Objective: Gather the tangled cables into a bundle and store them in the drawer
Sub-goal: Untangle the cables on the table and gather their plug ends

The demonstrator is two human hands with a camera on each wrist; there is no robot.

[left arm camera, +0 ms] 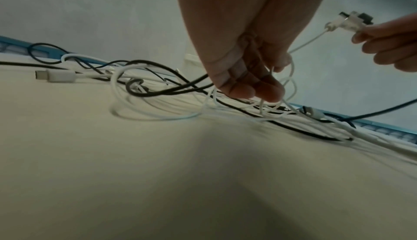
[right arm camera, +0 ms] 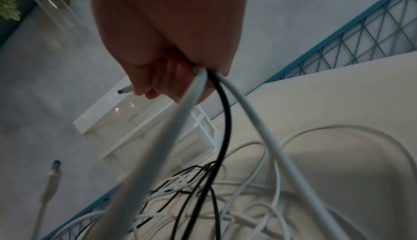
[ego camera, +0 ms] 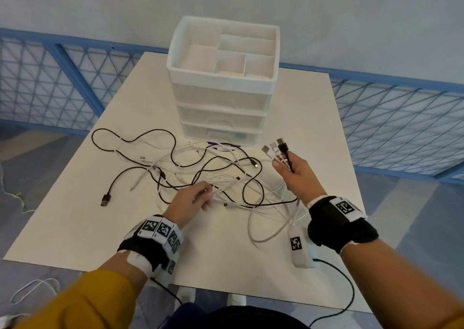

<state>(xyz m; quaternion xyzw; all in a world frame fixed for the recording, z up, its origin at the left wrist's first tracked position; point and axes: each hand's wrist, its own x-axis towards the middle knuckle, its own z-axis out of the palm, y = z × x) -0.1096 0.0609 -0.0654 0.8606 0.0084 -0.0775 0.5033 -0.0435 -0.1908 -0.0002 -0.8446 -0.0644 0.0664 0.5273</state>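
Note:
A tangle of black and white cables (ego camera: 175,167) sprawls across the white table (ego camera: 75,228) in front of a white drawer unit (ego camera: 221,112) whose three drawers look closed. My right hand (ego camera: 296,175) is raised right of the tangle and grips several cable ends; their plugs (ego camera: 276,147) stick up above the fist. In the right wrist view two white cords and a black cord (right arm camera: 223,111) hang from that fist (right arm camera: 171,76). My left hand (ego camera: 193,198) is low over the tangle's near side, its fingers (left arm camera: 255,88) curled round thin white cables (left arm camera: 291,76).
An open compartment tray (ego camera: 226,52) tops the drawer unit. A black USB plug (ego camera: 105,199) lies at the tangle's left end. White loops (ego camera: 266,230) trail toward the table's near right. Blue mesh fencing (ego camera: 401,127) runs behind the table, and loose cords (ego camera: 32,291) lie on the floor.

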